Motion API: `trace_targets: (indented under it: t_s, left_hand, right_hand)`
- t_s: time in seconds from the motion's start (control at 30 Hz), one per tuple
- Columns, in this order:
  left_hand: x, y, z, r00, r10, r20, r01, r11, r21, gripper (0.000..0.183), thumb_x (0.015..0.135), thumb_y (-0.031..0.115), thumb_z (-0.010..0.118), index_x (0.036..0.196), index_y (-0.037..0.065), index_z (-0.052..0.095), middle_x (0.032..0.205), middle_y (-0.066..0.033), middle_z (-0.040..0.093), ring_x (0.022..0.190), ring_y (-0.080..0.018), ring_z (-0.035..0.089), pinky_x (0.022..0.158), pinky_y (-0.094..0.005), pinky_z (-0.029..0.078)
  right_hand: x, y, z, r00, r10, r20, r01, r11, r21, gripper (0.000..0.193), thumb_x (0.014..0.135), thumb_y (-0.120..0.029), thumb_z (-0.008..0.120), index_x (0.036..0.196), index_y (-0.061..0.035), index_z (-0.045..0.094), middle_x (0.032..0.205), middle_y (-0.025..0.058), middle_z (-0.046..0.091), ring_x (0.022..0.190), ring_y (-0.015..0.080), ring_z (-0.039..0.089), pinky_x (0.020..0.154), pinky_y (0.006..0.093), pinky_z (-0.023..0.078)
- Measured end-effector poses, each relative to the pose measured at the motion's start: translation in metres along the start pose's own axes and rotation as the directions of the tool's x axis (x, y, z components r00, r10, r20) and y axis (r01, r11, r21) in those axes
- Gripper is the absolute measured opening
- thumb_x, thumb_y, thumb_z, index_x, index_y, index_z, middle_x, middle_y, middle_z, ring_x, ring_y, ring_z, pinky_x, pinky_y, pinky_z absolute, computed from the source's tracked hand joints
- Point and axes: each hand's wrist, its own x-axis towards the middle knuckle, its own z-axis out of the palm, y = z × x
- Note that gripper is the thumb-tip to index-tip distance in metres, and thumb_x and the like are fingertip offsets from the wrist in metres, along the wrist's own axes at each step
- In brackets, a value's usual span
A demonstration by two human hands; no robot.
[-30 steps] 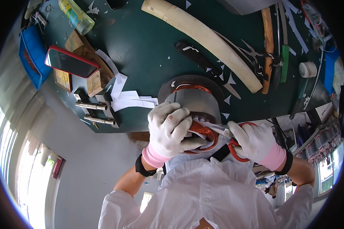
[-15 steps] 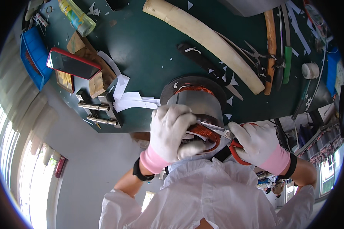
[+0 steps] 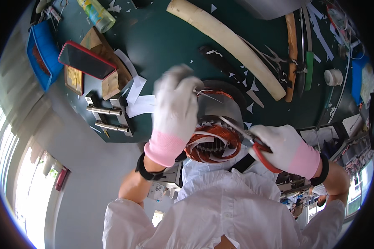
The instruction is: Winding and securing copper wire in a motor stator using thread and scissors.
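Observation:
A motor stator with a grey cylindrical housing [image 3: 225,108] stands in front of me, its ring of copper windings [image 3: 236,146] facing my body. White insulation slips show among the coils. My left hand [image 3: 174,103], in a white glove with a pink cuff, is over the stator's left side, its fingers blurred by motion. A thin white strip [image 3: 210,97] sticks out from its fingertips. My right hand [image 3: 278,143], gloved alike, grips red-handled scissors [image 3: 265,159]. Their blades point up-left over the stator's right rim, near the windings.
On the dark green table [image 3: 153,45] lie a long pale curved bar [image 3: 228,45], a black-handled knife [image 3: 220,62], pliers [image 3: 276,58] and a wooden stick [image 3: 292,54]. Leftward are a phone [image 3: 87,60] on wooden blocks, a metal fixture [image 3: 108,117], white paper strips [image 3: 139,106] and a blue bin [image 3: 43,54].
My left hand has lifted off the windings and moved up and left, a thin white strip now at its fingertips. The scissors have drawn back slightly right and down, uncovering the coils.

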Motion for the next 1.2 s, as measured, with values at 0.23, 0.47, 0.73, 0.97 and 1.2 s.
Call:
trace_targets:
  t_s: [0.23,0.47,0.73,0.97,1.2]
  left_hand:
    - [-0.107,0.044,0.023,0.971,0.212,-0.111,-0.205,0.976,0.073,0.034,0.066,0.011,0.068,0.100,0.007,0.062,0.102,-0.0085,0.057,0.089,-0.0233,0.056,0.077,-0.0382,0.045]
    - [-0.112,0.036,0.073,0.924,0.362,-0.123,-0.324,0.912,0.252,0.019,0.069,0.017,0.065,0.085,0.008,0.059,0.080,-0.0039,0.059,0.064,-0.0158,0.056,0.052,-0.0298,0.043]
    - [-0.112,0.031,0.076,0.899,0.400,-0.178,-0.351,0.902,0.253,0.014,0.068,0.014,0.064,0.080,0.008,0.058,0.062,0.0007,0.048,0.054,-0.0132,0.049,0.047,-0.0286,0.036]
    - [-0.114,0.029,0.079,0.895,0.411,-0.172,-0.359,0.893,0.270,0.020,0.063,0.016,0.065,0.082,0.009,0.059,0.063,0.0014,0.048,0.050,-0.0133,0.048,0.046,-0.0289,0.036]
    - [-0.111,0.031,0.075,0.897,0.432,-0.090,-0.392,0.874,0.288,0.022,0.063,0.015,0.066,0.084,0.010,0.059,0.066,0.0006,0.051,0.051,-0.0135,0.050,0.045,-0.0291,0.037]
  right_hand:
    - [0.000,-0.019,0.002,1.000,0.005,0.031,-0.002,0.996,-0.094,0.024,0.084,-0.024,0.064,0.092,-0.0041,0.054,0.070,0.0146,0.062,0.062,0.0349,0.062,0.055,0.0419,0.051]
    - [0.011,-0.022,-0.012,0.991,-0.044,0.124,0.085,0.935,-0.345,0.023,0.087,-0.026,0.060,0.089,-0.0039,0.053,0.063,0.0168,0.060,0.061,0.0371,0.061,0.055,0.0437,0.050]
    - [-0.011,-0.014,-0.004,0.998,0.055,0.004,-0.054,0.990,-0.128,0.024,0.083,-0.023,0.067,0.090,-0.0032,0.055,0.065,0.0148,0.058,0.061,0.0347,0.061,0.054,0.0409,0.046]
    - [-0.024,-0.007,0.021,0.995,0.092,-0.037,-0.095,0.992,-0.078,0.027,0.083,-0.028,0.067,0.088,-0.0042,0.054,0.062,0.0115,0.058,0.059,0.0335,0.061,0.053,0.0404,0.047]
    - [-0.021,0.006,0.028,0.994,-0.017,-0.108,0.004,0.993,-0.122,0.024,0.084,-0.025,0.066,0.089,-0.0046,0.054,0.063,0.0130,0.060,0.059,0.0335,0.062,0.052,0.0408,0.049]
